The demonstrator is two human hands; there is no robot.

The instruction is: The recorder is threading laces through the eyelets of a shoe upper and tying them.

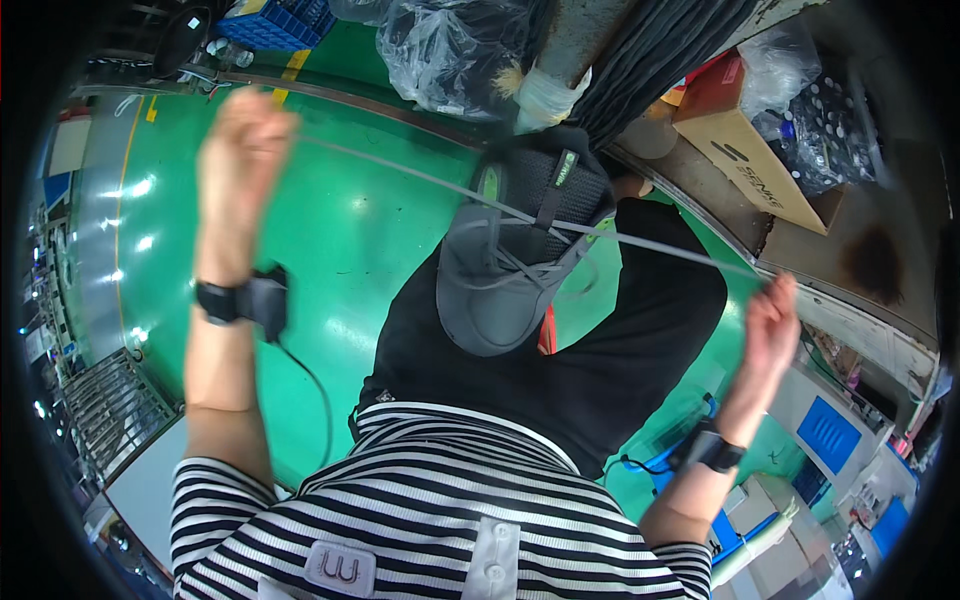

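- Head view: the left hand (243, 135) is raised and closed on one end of a thin, pale grey cable (520, 213), up and left of the grey mesh sneaker (520, 250).
- The right hand (772, 325), lower and to the right of the sneaker, pinches the cable's other end; the cable runs taut between both hands, passing across the sneaker.
- A bundle of black cables (650, 60) hangs just above the sneaker, over a green floor (340, 230).
- The step in hand appears to be pulling one cable straight; the next move probably calls for even tension from both hands.
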